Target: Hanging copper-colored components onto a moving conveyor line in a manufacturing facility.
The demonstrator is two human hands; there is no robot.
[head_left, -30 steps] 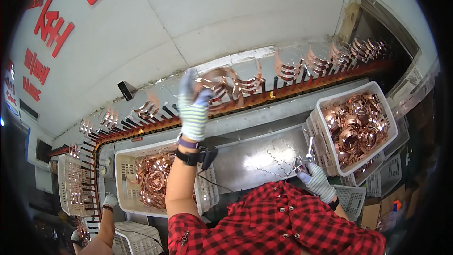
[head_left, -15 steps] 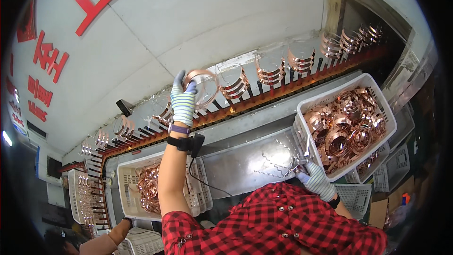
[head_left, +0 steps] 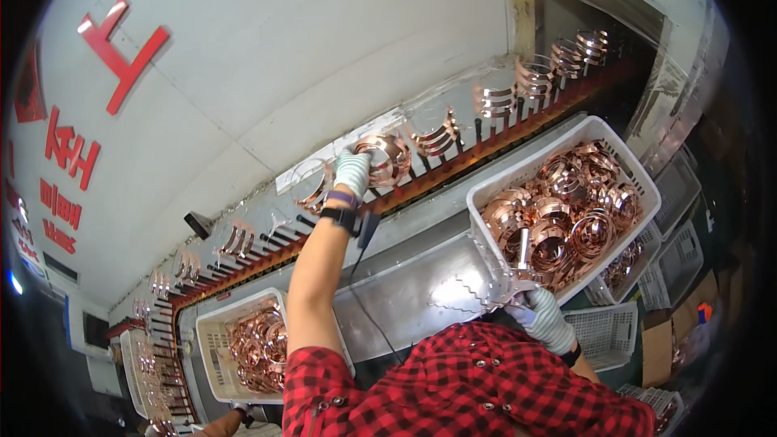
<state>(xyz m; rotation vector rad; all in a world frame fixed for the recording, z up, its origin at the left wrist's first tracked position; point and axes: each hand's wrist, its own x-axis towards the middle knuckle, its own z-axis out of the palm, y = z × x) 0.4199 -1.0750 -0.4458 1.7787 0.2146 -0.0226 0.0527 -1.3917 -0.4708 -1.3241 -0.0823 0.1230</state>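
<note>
My left hand (head_left: 353, 173), in a striped glove, reaches to the conveyor and grips shiny copper-coloured rings (head_left: 387, 158) at their left side. Its fingertips are partly hidden by the rings. At the lower right, my right hand (head_left: 547, 324), also gloved, closes round a wire rack (head_left: 502, 285) with wavy prongs pointing left and a pale upright stem. The prongs lie over a bare metal tray (head_left: 405, 303). Beyond the rack stands a white plastic crate (head_left: 477, 231) heaped with copper-coloured rings (head_left: 579, 222).
Along the wall runs a conveyor (head_left: 453, 168) with dark upright pins; several carry wire racks of copper-coloured rings (head_left: 437, 136). Another white crate (head_left: 212, 360) of rings stands left of my arm. Grey crates (head_left: 676, 263) are stacked at right. Another person's forearm (head_left: 222, 423) shows at lower left.
My left hand has moved right and slightly down, bringing the ring it held against the rings at the conveyor. My right hand stays low with the wire rack. The whole view has shifted.
</note>
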